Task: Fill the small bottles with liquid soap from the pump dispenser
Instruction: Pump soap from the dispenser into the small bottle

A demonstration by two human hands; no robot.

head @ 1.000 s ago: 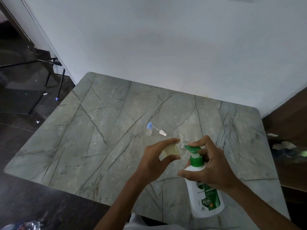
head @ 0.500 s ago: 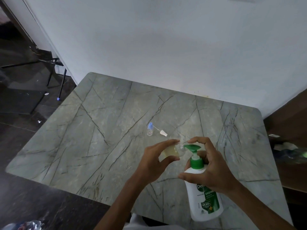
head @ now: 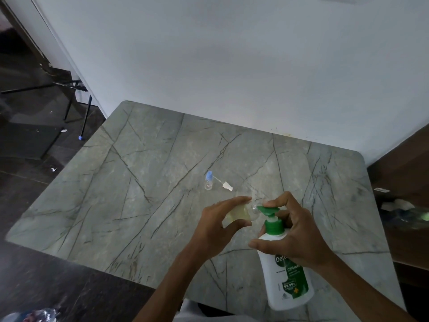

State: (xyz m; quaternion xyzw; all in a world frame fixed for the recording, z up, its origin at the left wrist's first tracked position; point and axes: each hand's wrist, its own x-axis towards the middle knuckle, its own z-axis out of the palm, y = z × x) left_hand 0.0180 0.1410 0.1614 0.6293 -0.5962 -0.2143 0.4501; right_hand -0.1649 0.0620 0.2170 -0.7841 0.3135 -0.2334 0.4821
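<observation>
— What sits nearest you, and what could go wrong with it?

— The pump dispenser [head: 286,275], lower right of the frame. It leans toward the centre, and I can't tell whether its base rests on the table [head: 139,182]. My right hand [head: 294,238] grips its neck, with a forefinger laid on the green pump head [head: 267,209]. I judge that a hard press could skid the base or tip it further.

— And the bottle you're filling?

— It is just left of the pump head, near the middle of the frame. My left hand [head: 216,226] holds the small bottle [head: 241,211] with thumb and fingers [head: 229,202] curled round it. It lies almost on its side, mouth at the spout, with pale yellow soap inside. I can't tell whether the spout sits in the mouth or only touches it. If the two part during a stroke, soap would run over my fingers and onto the table. Tilted like this, a fuller bottle could also spill back out.

— Is the grip a worry?

— Yes. It looks like smooth, clear plastic, so soapy fingers might let it twist or slip.

— And farther off?

— Above my hands the white spray top [head: 227,185] lies on the table. Just left of it the blue-capped bottle [head: 208,181] stands upright. Both are apart from my hands, but a forward jerk could knock them over. Beyond them are the table's far edge and the wall [head: 232,66].
</observation>
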